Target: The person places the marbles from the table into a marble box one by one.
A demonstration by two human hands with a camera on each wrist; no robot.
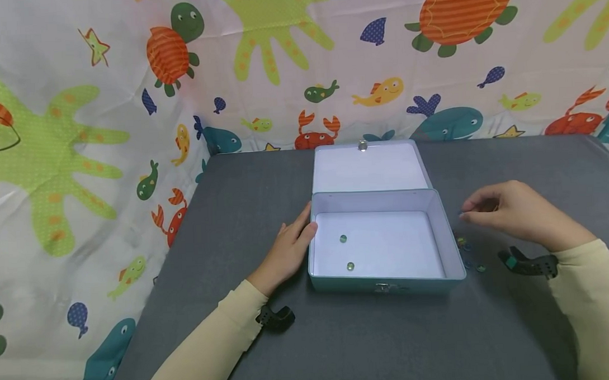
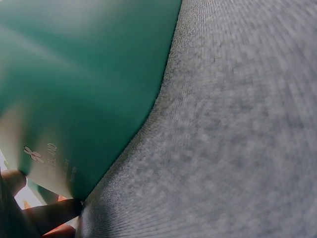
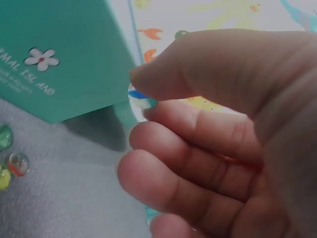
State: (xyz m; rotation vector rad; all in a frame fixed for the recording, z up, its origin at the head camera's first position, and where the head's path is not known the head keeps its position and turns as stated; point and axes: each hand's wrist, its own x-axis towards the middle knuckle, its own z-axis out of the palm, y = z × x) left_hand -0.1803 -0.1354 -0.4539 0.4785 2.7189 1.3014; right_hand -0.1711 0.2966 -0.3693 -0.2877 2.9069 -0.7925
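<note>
A teal metal box with a white inside stands with its lid laid back. On its floor lie two glass marbles, one farther back and one nearer the front. My left hand rests on the box's left side, and in the left wrist view its fingertips touch the teal wall. To the right of the box, above the table, my right hand pinches a clear marble with a blue swirl between thumb and index finger.
Several loose glass marbles lie on the grey table close to the box's right wall. A curtain printed with sea animals hangs behind the table and along its left side. Each wrist wears a black strap.
</note>
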